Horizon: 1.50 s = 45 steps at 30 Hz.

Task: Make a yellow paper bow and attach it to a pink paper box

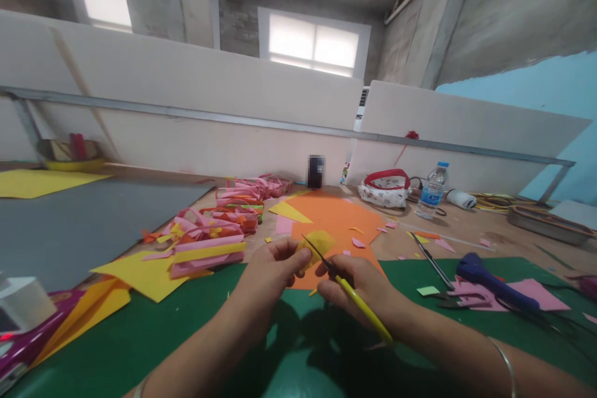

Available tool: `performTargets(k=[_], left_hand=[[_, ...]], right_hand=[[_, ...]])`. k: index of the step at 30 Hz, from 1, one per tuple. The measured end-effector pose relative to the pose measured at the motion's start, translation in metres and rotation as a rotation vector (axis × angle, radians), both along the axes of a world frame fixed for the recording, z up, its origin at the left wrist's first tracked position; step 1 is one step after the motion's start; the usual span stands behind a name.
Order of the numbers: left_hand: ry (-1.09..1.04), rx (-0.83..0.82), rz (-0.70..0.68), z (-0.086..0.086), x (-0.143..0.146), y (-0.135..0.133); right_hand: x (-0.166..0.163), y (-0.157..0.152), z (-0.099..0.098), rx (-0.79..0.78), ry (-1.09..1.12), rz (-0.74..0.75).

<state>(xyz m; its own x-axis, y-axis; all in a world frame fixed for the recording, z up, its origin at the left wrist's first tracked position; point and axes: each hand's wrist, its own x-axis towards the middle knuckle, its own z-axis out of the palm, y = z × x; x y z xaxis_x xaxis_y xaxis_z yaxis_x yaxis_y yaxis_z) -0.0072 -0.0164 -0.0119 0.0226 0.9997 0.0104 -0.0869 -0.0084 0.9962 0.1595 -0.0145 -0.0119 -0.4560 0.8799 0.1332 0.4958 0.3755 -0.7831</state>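
Note:
My left hand point(277, 264) is closed in a pinch on a small yellow paper piece point(321, 241), thumb on the near side. My right hand point(357, 280) is closed around yellow-handled scissors point(361, 308), seen edge-on so that their loops do not show. Their slim metal tip points up and left, crossing in front of the yellow piece. Whether the blades touch the paper I cannot tell. Beneath and beyond both hands lies a large orange sheet point(321, 211), with small pink and orange scraps on it.
Pink paper pieces point(209, 224) pile up at left, near yellow sheets point(144, 270). A blue-handled glue gun point(494, 280) and pliers point(461, 300) lie at right on the green mat point(401, 373). Behind stand a water bottle point(431, 193), a pouch point(385, 189) and a phone-like dark object point(316, 172).

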Motion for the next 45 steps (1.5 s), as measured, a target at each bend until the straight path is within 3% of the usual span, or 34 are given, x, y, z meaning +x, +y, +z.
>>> performTargets(k=[12,36,45], left_hand=[[0.057,0.150,0.041,0.003,0.002,-0.006],[-0.033,0.037,-0.015,-0.006,0.003,0.000],[-0.055,0.006,0.000,-0.007,0.002,0.002]], right_hand=[[0.002,0.001,-0.006,0.155,-0.129,-0.052],[-0.001,0.000,-0.010,0.092,-0.054,0.013],[0.000,0.002,-0.008,0.114,-0.116,-0.057]])
